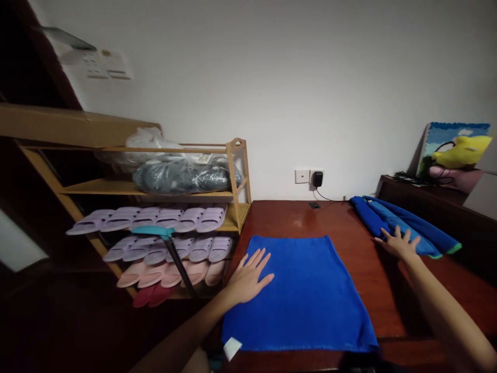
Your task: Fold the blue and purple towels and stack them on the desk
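Note:
A blue towel (pixel 306 295) lies spread out on the reddish-brown wooden tabletop (pixel 287 217), with a white tag (pixel 232 348) at its near left corner. My left hand (pixel 250 277) rests flat on the towel's left side, fingers spread. To the right, my right hand (pixel 398 243) is stretched out with fingers apart over more blue cloths (pixel 417 233), which have green edging and lie in long folds. It appears to touch them without gripping.
At left stands a wooden rack (pixel 236 191) with rows of slippers (pixel 212 218) and a plastic-wrapped bundle (pixel 186 173). A blue-topped handle (pixel 153 230) leans before it. A black plug (pixel 318 178) with a cable is in the wall. A yellow plush toy (pixel 462 151) sits far right.

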Demonstrator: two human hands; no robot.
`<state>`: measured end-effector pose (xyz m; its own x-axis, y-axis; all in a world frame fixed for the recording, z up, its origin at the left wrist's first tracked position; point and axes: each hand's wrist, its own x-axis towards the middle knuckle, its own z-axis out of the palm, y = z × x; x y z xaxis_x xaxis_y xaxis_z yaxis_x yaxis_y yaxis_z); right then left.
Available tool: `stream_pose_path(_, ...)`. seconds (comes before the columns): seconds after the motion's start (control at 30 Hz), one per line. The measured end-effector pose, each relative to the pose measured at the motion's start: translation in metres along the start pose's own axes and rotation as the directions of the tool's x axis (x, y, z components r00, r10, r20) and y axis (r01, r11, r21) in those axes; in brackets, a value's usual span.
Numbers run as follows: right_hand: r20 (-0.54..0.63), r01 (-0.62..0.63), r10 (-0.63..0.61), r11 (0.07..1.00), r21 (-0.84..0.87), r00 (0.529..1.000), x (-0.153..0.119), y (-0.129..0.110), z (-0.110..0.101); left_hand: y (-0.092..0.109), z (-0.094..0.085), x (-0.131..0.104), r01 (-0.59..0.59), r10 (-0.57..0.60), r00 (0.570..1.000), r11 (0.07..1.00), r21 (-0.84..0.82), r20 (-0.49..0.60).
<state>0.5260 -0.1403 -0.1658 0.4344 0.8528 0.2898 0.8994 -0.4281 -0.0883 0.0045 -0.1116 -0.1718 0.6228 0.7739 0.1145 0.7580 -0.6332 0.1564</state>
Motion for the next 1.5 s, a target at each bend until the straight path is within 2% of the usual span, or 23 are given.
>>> stream_pose_path(0.07, -0.036, 0.107, -0.106, 0.994, 0.011, 0.994, -0.022, -0.042, -0.004, 0.0, 0.0, 0.0, -0.005, 0.005, 1.0, 1.0, -0.013, -0.006)
stream_pose_path(0.13, -0.006, 0.279, -0.279, 0.959, 0.049, 0.96, -0.053, -0.089, 0.0, 0.001, 0.0, -0.001, -0.005, 0.005, 1.0, 1.0, -0.025, -0.004)
stream_pose_path(0.17, 0.026, 0.39, -0.394, 0.917, 0.087, 0.919, -0.069, -0.111, 0.003, 0.001, 0.0, -0.002, -0.003, 0.003, 1.0, 1.0, -0.028, 0.002)
stream_pose_path(0.2, 0.063, 0.516, -0.532, 0.84, 0.17, 0.844, -0.084, -0.13, 0.006, 0.002, -0.001, -0.002, 0.0, 0.0, 1.0, 1.0, -0.029, 0.01)
stream_pose_path(0.27, 0.14, 0.552, -0.593, 0.796, 0.247, 0.793, -0.104, -0.157, 0.009, 0.002, -0.003, -0.003, 0.01, -0.009, 1.0, 1.0, -0.024, 0.029)
stream_pose_path(0.33, 0.218, 0.488, -0.547, 0.83, 0.27, 0.808, -0.11, -0.169, 0.009, 0.002, -0.004, -0.004, 0.018, -0.018, 0.999, 1.0, -0.018, 0.042)
stream_pose_path(0.4, 0.254, 0.421, -0.487, 0.865, 0.273, 0.836, -0.102, -0.172, 0.008, 0.0, -0.005, -0.005, 0.018, -0.018, 0.999, 1.0, -0.014, 0.048)
stream_pose_path(0.5, 0.194, 0.404, -0.46, 0.874, 0.27, 0.867, -0.083, -0.172, 0.009, -0.006, -0.006, -0.006, 0.009, -0.008, 0.999, 1.0, -0.012, 0.045)
stream_pose_path(0.7, 0.26, 0.388, -0.456, 0.88, 0.274, 0.851, -0.061, -0.178, 0.021, -0.019, -0.006, -0.013, -0.003, 0.004, 1.0, 1.0, -0.029, 0.028)
stream_pose_path(0.77, 0.231, 0.377, -0.437, 0.889, 0.261, 0.869, -0.065, -0.18, 0.017, -0.022, -0.007, -0.016, -0.002, 0.004, 0.999, 0.999, -0.043, 0.035)
stream_pose_path(0.83, 0.192, 0.37, -0.425, 0.89, 0.266, 0.885, -0.08, -0.181, 0.005, -0.025, -0.009, -0.018, -0.002, 0.005, 0.999, 0.998, -0.068, 0.054)
stream_pose_path(0.9, 0.179, 0.404, -0.471, 0.859, 0.314, 0.864, -0.106, -0.179, -0.013, -0.03, -0.011, -0.015, 0.022, -0.016, 0.998, 0.995, -0.099, 0.059)
stream_pose_path(1.0, 0.205, 0.534, -0.647, 0.738, 0.412, 0.735, -0.159, -0.171, -0.041, -0.041, -0.017, -0.001, 0.098, -0.099, 0.995, 0.99, -0.104, -0.008)
stream_pose_path(1.07, 0.217, 0.577, -0.702, 0.691, 0.436, 0.678, -0.19, -0.162, -0.053, -0.051, -0.019, 0.013, 0.136, -0.141, 0.988, 0.988, -0.079, -0.065)
stream_pose_path(1.1, 0.225, 0.584, -0.713, 0.682, 0.44, 0.664, -0.202, -0.156, -0.056, -0.056, -0.019, 0.021, 0.141, -0.146, 0.987, 0.987, -0.07, -0.072)
stream_pose_path(1.17, 0.239, 0.585, -0.715, 0.684, 0.435, 0.658, -0.219, -0.142, -0.057, -0.065, -0.016, 0.032, 0.137, -0.141, 0.989, 0.988, -0.069, -0.043)
stream_pose_path(1.23, 0.229, 0.596, -0.709, 0.693, 0.406, 0.668, -0.227, -0.128, -0.053, -0.071, -0.011, 0.039, 0.131, -0.131, 0.991, 0.988, -0.084, 0.004)
stream_pose_path(1.3, 0.195, 0.621, -0.705, 0.699, 0.355, 0.682, -0.232, -0.115, -0.046, -0.075, -0.006, 0.041, 0.136, -0.136, 0.991, 0.986, -0.098, 0.008)
stream_pose_path(1.4, 0.14, 0.655, -0.704, 0.703, 0.278, 0.696, -0.238, -0.104, -0.039, -0.079, -0.001, 0.041, 0.169, -0.176, 0.982, 0.98, -0.109, -0.062)
stream_pose_path(1.5, 0.091, 0.651, -0.688, 0.714, 0.257, 0.72, -0.24, -0.1, -0.039, -0.086, 0.001, 0.044, 0.25, -0.266, 0.948, 0.962, -0.111, -0.172)
